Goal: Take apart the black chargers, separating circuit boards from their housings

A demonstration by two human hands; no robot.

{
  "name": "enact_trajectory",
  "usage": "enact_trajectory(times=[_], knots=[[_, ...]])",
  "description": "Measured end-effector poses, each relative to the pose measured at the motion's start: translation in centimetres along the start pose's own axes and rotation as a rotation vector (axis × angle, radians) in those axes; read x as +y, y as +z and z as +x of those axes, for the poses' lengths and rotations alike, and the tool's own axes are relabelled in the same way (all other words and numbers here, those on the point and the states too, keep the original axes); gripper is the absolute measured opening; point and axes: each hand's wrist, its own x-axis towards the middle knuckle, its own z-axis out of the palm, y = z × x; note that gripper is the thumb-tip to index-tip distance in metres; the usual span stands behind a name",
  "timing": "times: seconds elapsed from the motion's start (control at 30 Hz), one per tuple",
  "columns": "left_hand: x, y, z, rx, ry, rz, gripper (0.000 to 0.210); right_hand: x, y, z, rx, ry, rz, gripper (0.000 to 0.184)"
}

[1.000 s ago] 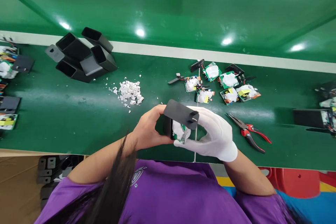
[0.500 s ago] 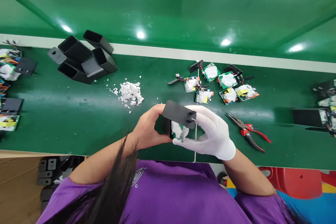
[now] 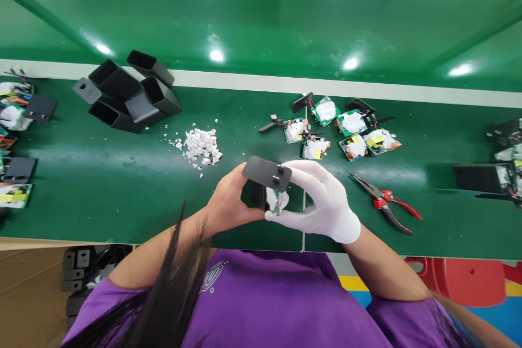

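Bare, my left hand (image 3: 228,201) is closed around a black plastic case (image 3: 259,196), mostly hidden behind the fingers and a loose cover. My right hand (image 3: 328,204), in a white glove, pinches a circuit board coated with white filler (image 3: 277,200) at the case's open end. Part of the board appears to be inside the case; how deep it sits is hidden. Across the top of both lies a black end cover (image 3: 266,173) with two small metal-like prongs, tilted and near my right fingertips.
Black empty cases (image 3: 118,81) are heaped at the back left. White crumbs (image 3: 202,147) lie to their right. Several filler-coated boards (image 3: 353,122) with wired covers sit behind my right hand. Red-handled pliers (image 3: 381,201) rest at right. More boards (image 3: 16,196) and a filled case (image 3: 477,180) flank the table.
My right hand has shifted slightly left with the board, and less of the board shows outside the case. The end cover has moved left and turned so its prongs show more.
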Motion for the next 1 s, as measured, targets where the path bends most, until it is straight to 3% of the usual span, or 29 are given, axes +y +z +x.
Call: enact_trajectory(times=[0.23, 0.47, 0.73, 1.0], knots=[[0.6, 0.3, 0.2, 0.065, 0.065, -0.132, 0.072, 0.4, -0.4, -0.7, 0.196, 0.077, 0.041, 0.073], [0.7, 0.2, 0.3, 0.066, 0.057, -0.225, 0.066, 1.1, -0.2, -1.4, 0.208, 0.123, 0.116, 0.072], [0.0, 0.3, -0.2, 0.074, 0.065, -0.156, 0.067, -0.1, -0.7, 0.1, 0.081, 0.012, 0.113, 0.055], [0.5, -0.1, -0.1, 0.031, 0.073, -0.06, 0.062, 0.1, -0.5, 0.2, -0.013, -0.008, 0.143, 0.057]])
